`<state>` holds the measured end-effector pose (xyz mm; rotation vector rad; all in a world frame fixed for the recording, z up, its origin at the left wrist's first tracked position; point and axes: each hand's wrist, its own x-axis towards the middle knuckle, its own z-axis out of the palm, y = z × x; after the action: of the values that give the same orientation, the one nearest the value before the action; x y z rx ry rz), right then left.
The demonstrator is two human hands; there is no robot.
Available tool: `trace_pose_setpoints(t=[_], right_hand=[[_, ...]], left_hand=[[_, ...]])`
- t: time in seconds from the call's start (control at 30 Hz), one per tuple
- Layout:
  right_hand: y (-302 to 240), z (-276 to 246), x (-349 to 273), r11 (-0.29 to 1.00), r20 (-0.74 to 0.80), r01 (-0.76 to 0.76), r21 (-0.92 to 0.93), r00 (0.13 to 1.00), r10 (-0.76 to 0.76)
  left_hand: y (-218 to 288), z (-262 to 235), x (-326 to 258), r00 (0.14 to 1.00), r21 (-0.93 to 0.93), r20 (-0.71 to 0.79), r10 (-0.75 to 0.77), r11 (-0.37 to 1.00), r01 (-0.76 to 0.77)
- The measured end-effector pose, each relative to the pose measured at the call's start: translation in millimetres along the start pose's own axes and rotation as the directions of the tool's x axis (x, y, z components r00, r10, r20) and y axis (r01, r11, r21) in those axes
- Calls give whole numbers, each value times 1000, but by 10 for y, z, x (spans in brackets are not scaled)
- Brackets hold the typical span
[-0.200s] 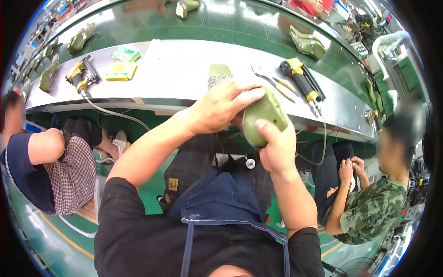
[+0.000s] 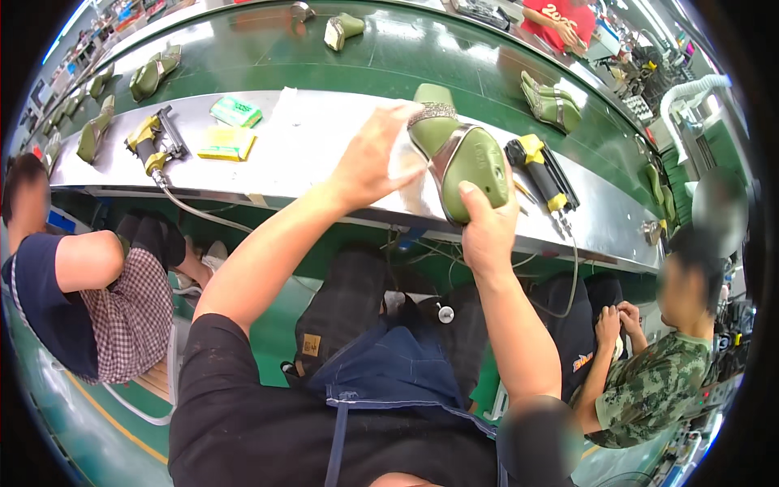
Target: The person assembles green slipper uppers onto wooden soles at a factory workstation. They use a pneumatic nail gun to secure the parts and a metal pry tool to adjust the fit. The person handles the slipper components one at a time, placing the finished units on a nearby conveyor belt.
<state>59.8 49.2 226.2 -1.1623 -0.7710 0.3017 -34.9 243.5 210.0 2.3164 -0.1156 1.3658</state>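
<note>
Right hand (image 2: 491,231) gripping green shoe last (image 2: 477,166) by heel end, over desk (image 2: 312,122). Left hand (image 2: 372,158) thumb spread from fingers beside glittery strap (image 2: 430,113), contact unclear. Pneumatic stapler (image 2: 542,173) just right; green box (image 2: 236,111), yellow box (image 2: 226,143) farther left.

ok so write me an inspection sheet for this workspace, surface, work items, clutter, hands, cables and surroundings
Surface: pale metal bench, with a green surface behind it
Work items: strapped green sandal, held above the bench
Clutter: green-and-white box, yellow box, left air tool, right air tool
Hands: right hand grips the sandal; left hand open beside it, contact unclear
Cables: pale hose from the left tool, another hose from the right
Surroundings: person in camouflage at right, person in checks at left
</note>
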Motion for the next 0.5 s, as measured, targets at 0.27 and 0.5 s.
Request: trace_pose_setpoints(t=[0.27,0.5], right_hand=[[463,-400,451,831,211,173,-529,975,-69],[558,-544,547,949,97,-69,-308,990,103]], left_hand=[[-1412,-129,295,590,-328,-26,-807,564,758],[-2993,-227,699,482,-201,-235,-844,527,825]])
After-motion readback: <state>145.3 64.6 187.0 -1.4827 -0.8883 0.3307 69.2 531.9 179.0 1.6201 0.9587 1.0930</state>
